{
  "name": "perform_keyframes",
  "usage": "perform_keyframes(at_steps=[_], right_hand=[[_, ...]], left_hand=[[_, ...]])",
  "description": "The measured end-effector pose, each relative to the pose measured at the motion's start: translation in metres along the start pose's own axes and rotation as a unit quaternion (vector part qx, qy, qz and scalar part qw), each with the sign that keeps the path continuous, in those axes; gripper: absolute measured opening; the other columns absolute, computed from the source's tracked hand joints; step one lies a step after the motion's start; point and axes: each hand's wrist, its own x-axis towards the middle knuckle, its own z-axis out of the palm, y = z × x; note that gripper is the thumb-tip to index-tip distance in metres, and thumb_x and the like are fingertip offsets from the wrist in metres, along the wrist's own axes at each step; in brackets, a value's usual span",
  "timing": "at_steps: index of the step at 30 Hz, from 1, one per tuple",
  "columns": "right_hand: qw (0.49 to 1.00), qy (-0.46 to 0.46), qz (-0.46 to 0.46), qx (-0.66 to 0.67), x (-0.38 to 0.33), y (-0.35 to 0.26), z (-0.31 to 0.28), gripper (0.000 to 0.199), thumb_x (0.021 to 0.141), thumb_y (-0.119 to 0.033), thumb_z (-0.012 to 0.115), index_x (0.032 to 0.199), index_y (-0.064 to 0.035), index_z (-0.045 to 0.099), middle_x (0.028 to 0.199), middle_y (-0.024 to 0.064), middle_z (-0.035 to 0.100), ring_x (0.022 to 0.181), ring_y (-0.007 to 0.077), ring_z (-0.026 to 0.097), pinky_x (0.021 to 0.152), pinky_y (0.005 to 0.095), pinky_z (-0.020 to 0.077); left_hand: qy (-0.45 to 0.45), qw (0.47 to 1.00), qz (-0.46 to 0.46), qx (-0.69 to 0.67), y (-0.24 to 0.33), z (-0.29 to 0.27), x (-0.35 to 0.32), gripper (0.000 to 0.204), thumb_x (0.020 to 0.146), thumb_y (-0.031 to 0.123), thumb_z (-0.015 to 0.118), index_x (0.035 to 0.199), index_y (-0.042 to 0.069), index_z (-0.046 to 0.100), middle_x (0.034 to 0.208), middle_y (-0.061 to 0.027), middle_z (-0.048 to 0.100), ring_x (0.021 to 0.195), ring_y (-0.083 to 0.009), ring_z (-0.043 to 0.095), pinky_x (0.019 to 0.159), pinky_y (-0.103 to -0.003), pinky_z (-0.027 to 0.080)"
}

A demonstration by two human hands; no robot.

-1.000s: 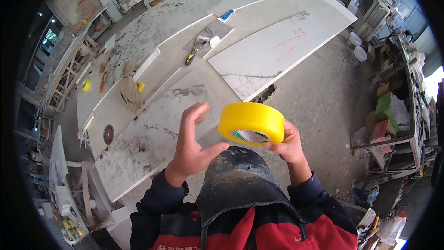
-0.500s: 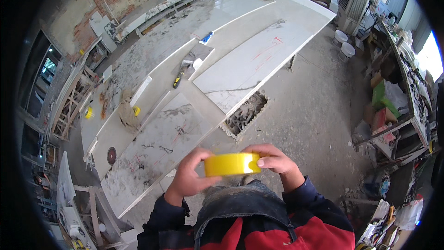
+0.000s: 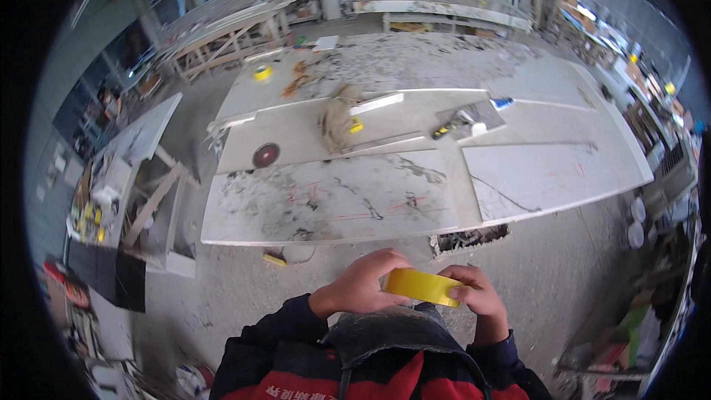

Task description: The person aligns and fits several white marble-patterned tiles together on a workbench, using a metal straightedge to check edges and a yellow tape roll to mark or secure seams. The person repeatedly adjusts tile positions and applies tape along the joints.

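A wide roll of yellow adhesive tape (image 3: 419,287) is held between my two hands, edge-on and in front of my dark apron. My left hand (image 3: 369,282) grips its left end, with the fingers over the top and the thumb out of clear sight. At the other end my right hand (image 3: 481,298) pinches the roll, its thumb pressed on the yellow face. Beyond the hands, a front marble slab (image 3: 333,196) with dark veins and red marks lies along the near edge of a large worktable (image 3: 452,170).
On the worktable lie another slab (image 3: 541,178), a dark round disc (image 3: 266,155), a brown cloth-like item (image 3: 335,126), a yellow-black handled tool (image 3: 442,132) and a second yellow tape roll (image 3: 262,72). A rubble-filled box (image 3: 470,239) sits under the near edge. A wooden-framed stand (image 3: 152,207) is at left.
My view has swung left, so the worktable now spreads straight ahead. Both hands still hold the tape roll, which has tipped down at its right end.
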Motion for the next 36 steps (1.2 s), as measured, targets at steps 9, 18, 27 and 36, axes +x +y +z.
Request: perform_keyframes(at_steps=[9,18,27,36], right_hand=[[0.945,-0.05,-0.025,0.323,0.083,0.031,0.054,0.059,0.073,-0.03,0.071,0.115,0.0104,0.064,0.108,0.0163,0.071,0.096,0.0256,0.069,0.088,0.0349,0.0531],[0.977,-0.186,0.09,0.043,0.169,0.005,0.138,0.048,0.079,-0.022,0.071,0.115,0.0073,0.063,0.109,0.0107,0.068,0.098,0.0167,0.064,0.086,0.0295,0.0503],[0.882,-0.439,0.129,0.116,0.225,0.037,0.204,0.057,0.08,-0.029,0.069,0.124,0.0064,0.062,0.114,0.0098,0.067,0.104,0.017,0.062,0.091,0.0302,0.0483],[0.754,-0.536,0.233,0.301,0.255,0.049,0.359,0.067,0.075,-0.03,0.067,0.13,0.0071,0.057,0.119,0.0123,0.068,0.109,0.0217,0.065,0.098,0.0318,0.0491]], left_hand=[[0.153,0.874,-0.084,-0.453,-0.046,-0.04,-0.081,0.049,0.085,0.009,0.082,0.126,0.003,0.057,0.123,-0.0064,0.062,0.115,-0.0162,0.059,0.102,-0.034,0.046],[0.122,0.982,-0.109,0.1,-0.02,-0.117,-0.125,0.053,0.081,0.028,0.08,0.124,0.007,0.058,0.119,-0.0153,0.059,0.111,-0.038,0.057,0.097,-0.046,0.044],[0.314,0.913,-0.25,0.068,0.024,-0.101,-0.215,0.047,0.079,0.019,0.083,0.118,0.005,0.062,0.116,-0.0129,0.062,0.108,-0.032,0.061,0.095,-0.041,0.047],[0.704,0.632,-0.049,-0.32,0.022,-0.084,-0.341,0.06,0.078,0.026,0.09,0.126,0.007,0.059,0.121,-0.0067,0.059,0.113,-0.022,0.062,0.101,-0.034,0.048]])
